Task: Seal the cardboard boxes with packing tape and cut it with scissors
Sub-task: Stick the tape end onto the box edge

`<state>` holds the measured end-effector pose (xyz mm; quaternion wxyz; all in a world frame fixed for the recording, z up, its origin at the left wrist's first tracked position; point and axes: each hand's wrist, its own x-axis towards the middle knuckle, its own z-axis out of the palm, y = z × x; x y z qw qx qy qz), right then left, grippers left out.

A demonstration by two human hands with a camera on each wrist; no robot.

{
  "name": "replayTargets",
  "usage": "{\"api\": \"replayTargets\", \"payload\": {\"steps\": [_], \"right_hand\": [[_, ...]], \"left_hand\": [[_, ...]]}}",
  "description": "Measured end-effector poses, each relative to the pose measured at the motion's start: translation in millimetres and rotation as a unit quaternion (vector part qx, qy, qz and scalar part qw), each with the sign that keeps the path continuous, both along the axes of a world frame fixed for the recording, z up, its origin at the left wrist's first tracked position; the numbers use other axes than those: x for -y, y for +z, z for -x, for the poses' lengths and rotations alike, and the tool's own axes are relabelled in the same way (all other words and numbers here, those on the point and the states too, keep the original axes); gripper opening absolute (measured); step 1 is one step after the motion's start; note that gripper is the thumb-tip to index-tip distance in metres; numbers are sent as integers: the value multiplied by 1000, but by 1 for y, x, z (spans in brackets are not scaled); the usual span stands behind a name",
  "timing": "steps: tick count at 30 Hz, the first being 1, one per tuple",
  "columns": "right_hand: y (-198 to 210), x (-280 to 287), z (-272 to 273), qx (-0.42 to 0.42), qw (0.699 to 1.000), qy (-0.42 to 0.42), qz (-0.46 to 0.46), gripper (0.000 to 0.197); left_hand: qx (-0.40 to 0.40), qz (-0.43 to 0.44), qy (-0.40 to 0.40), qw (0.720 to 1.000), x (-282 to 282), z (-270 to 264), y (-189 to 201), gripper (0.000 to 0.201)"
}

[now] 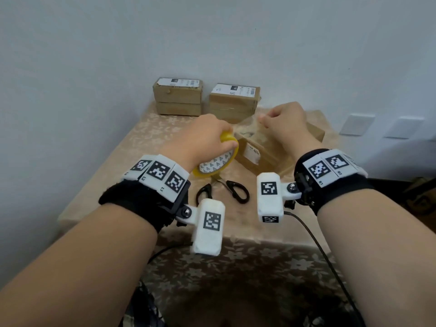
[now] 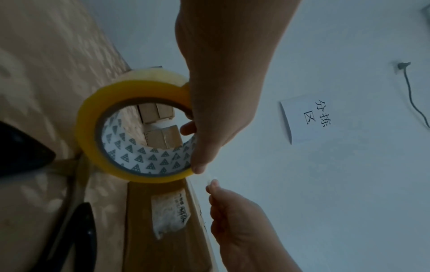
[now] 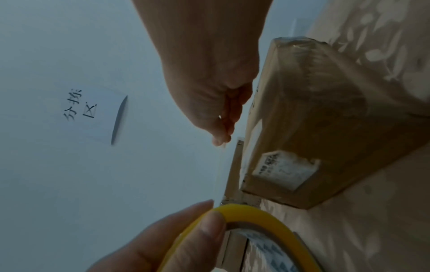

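Note:
My left hand (image 1: 207,135) grips a yellow roll of packing tape (image 1: 219,161) by its rim, held above the table just left of a cardboard box (image 1: 266,149). In the left wrist view the roll (image 2: 93,128) shows a white core with a triangle print. My right hand (image 1: 280,119) pinches the free end of the clear tape strip (image 3: 220,165), drawn out over the box (image 3: 325,119) from the roll (image 3: 256,213). Black-handled scissors (image 1: 233,192) lie on the table below the roll, near the front edge.
Two stacks of sealed cardboard boxes (image 1: 178,96) (image 1: 233,102) stand at the back of the table against the white wall. The table wears a beige flowered cloth (image 1: 113,166). A paper sign (image 2: 309,117) hangs on the wall. Cables run from my wrists.

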<state>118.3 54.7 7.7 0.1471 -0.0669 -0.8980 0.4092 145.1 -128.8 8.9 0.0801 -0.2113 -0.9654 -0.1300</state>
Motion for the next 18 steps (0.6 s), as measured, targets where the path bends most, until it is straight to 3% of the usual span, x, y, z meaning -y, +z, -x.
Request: {"api": "replayTargets", "payload": {"steps": [8,16,17,18], "right_hand": [[-9,-4,10,1,999,-13,-48,26],[-16,-5,19,17,991,-12,-130,18],[-18,-4,20,14,989,-24,-145,18],[-21,-7,22,13,987,-45,-155,33]], "left_hand": [[9,27,0,1000,-16,9,5,42],[18,88,-10,996,-29,21,4,37],[17,99,-12,995,-30,21,3,35],[14,108,-13,994,-32,21,3,34]]}}
